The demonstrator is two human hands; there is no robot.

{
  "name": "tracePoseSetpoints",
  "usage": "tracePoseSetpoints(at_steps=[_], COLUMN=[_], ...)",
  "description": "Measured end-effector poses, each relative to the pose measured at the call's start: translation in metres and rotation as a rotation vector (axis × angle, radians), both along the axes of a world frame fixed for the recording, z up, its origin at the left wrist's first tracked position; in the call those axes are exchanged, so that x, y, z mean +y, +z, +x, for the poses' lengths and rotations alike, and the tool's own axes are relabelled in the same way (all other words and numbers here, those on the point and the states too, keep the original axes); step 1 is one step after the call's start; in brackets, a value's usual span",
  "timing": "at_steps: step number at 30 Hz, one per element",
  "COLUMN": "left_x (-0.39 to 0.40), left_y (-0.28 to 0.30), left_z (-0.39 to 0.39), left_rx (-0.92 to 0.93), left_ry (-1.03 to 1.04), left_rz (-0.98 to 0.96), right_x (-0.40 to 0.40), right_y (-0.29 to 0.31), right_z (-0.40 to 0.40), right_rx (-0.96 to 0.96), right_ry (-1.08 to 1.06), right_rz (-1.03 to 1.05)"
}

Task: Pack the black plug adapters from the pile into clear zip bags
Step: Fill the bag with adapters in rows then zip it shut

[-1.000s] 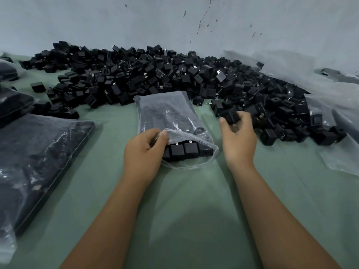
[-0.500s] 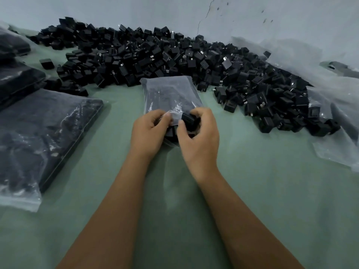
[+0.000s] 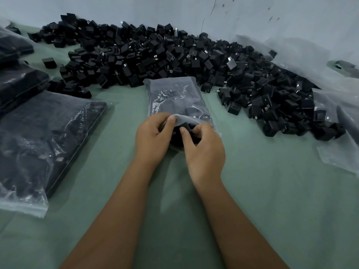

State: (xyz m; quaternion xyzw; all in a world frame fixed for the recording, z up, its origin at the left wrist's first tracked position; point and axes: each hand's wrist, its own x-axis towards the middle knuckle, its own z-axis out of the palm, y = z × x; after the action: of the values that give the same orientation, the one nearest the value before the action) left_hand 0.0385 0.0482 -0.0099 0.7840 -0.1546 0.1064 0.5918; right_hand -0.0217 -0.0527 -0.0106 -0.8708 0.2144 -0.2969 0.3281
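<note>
Both forearms enter from the near edge over the green surface (image 3: 272, 191) and meet at the mouth of a clear zip bag (image 3: 174, 96) lying flat at centre, its open end toward the person. Left hand (image 3: 152, 139): fingers curled, thumb on top, pinching the upper lip of the bag mouth and lifting it. Right hand (image 3: 204, 150): thumb and fingers closed on a black plug adapter (image 3: 186, 126) positioned right at the bag opening, partly under the raised lip; how far inside it sits cannot be told. More dark adapters show through the bag's plastic, filling most of its length. To the left, near the person, a large filled bag (image 3: 44, 144) of adapters lies flat, its sealed strip toward the near edge; further left and behind it, other filled bags (image 3: 17, 82) are stacked, partly cut off by the frame edge. Beyond the open bag, the pile of loose black adapters (image 3: 174, 61) spreads in a broad band across the surface from left to right, its nearest pieces just beside the bag's far end. One lone adapter (image 3: 49, 62) sits apart from the pile at left. At right, crumpled clear plastic sheeting (image 3: 340, 133) lies under and beside the pile's edge. A pale wall (image 3: 116, 8) with a thin crack closes the far side.
</note>
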Motion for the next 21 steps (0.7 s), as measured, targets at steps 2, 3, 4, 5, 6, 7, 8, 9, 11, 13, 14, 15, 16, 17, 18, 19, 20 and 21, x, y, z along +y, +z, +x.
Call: tracePoseSetpoints(at_steps=[2,3,4,5,6,7,8,9,11,13,14,15,16,17,18,19,20,21], left_x=[-0.001,-0.001,-0.001,-0.001,-0.001,-0.001,-0.001,0.0,0.0,0.0,0.0,0.0,0.0,0.0,-0.001,-0.001,-0.001,-0.002], left_y=[0.001,0.002,0.003,0.003,0.003,0.002,0.002,0.001,0.002,0.001,0.001,0.001,0.001,0.001,0.0,0.0,0.0,-0.001], left_z=[-0.001,-0.001,0.0,0.0,0.0,0.001,0.001,0.001,0.002,0.002,0.001,0.001,0.001,0.001,0.001,0.001,0.002,0.002], left_rx=[-0.062,-0.081,-0.094,-0.103,-0.111,-0.116,-0.12,-0.124,-0.14,-0.187,-0.221,-0.258,-0.296,-0.336,-0.376,-0.413,-0.445,-0.47], left_ry=[0.032,0.043,0.05,0.052,0.053,0.052,0.053,0.055,0.065,0.074,0.076,0.076,0.075,0.076,0.081,0.086,0.09,0.091], left_rz=[0.062,0.081,0.091,0.097,0.1,0.101,0.101,0.101,0.094,0.08,0.079,0.082,0.087,0.094,0.104,0.113,0.118,0.121], right_x=[0.003,0.004,0.006,0.008,0.01,0.011,0.013,0.014,0.016,0.014,0.012,0.01,0.009,0.007,0.006,0.005,0.004,0.002], right_y=[0.001,0.001,0.001,0.001,0.001,0.001,0.001,0.001,0.001,0.001,0.0,0.0,0.001,0.003,0.005,0.007,0.008,0.01], right_z=[-0.004,-0.007,-0.011,-0.016,-0.021,-0.024,-0.026,-0.027,-0.027,-0.026,-0.025,-0.024,-0.022,-0.019,-0.014,-0.008,-0.001,0.007], right_rx=[-0.064,-0.082,-0.082,-0.061,-0.022,0.024,0.069,0.11,0.192,0.245,0.242,0.225,0.199,0.179,0.18,0.208,0.242,0.265], right_ry=[0.014,0.03,0.056,0.085,0.113,0.133,0.146,0.152,0.159,0.174,0.181,0.189,0.201,0.221,0.246,0.268,0.286,0.295], right_rz=[-0.069,-0.107,-0.162,-0.228,-0.288,-0.33,-0.357,-0.381,-0.462,-0.52,-0.518,-0.499,-0.468,-0.441,-0.429,-0.424,-0.418,-0.415])
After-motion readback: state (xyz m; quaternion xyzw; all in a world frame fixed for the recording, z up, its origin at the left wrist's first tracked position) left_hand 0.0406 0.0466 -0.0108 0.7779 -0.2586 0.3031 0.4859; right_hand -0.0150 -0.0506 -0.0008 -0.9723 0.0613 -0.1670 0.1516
